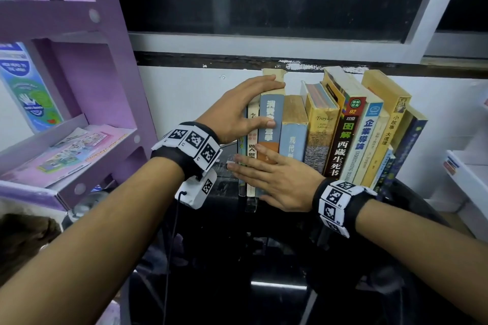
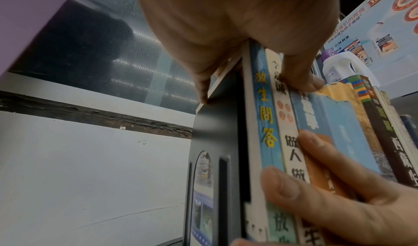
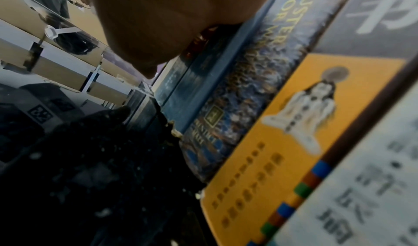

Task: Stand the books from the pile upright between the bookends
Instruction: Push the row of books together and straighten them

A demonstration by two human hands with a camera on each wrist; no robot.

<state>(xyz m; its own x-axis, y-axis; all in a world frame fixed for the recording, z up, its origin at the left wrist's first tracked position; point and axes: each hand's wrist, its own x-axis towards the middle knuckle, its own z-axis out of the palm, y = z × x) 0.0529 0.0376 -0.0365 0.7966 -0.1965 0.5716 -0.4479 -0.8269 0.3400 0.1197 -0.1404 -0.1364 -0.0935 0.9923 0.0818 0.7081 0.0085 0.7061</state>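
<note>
Here, left hand [image 1: 239, 110] grips blue book [image 1: 271, 124], right hand [image 1: 274, 179] flat on spines, black tabletop [image 1: 277, 258], white wall [image 1: 184, 92]

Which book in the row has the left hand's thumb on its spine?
The tall blue-grey book with the orange band, third from the left end: the left hand grips its top, thumb across the spine. Its neighbours stand lower.

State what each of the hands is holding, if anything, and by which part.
The left hand grips the tall blue book at its top, thumb across the spine. The right hand holds nothing, lying flat against the lower spines.
</note>
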